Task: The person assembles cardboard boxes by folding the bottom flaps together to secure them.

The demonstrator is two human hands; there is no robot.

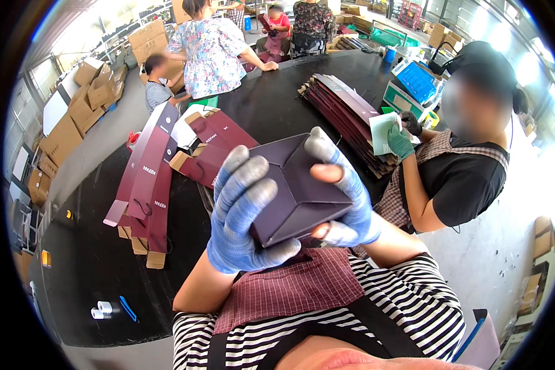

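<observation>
Between my gloved hands is a dark purple carton [299, 185], its end toward me showing flaps folded together along crossing creases. My left hand [237, 209], in a blue glove with worn grey fingertips, grips the carton's left side. On the opposite side my right hand [348, 194] presses with fingers and thumb; bare tips poke out of its glove. Farther left, maroon box sleeves [148, 185] with cord handles lie piled on the black table [98, 228]. More maroon cartons [213, 145] with brown inner flaps lie just beyond my left hand.
A stack of flat maroon cartons [345, 114] lies at the far right. Beside it a co-worker [450, 148] in dark gloves holds a pale sheet [382, 132]. White tape rolls [103, 307] and a blue cutter [128, 308] lie near left. Other people stand or sit beyond the table.
</observation>
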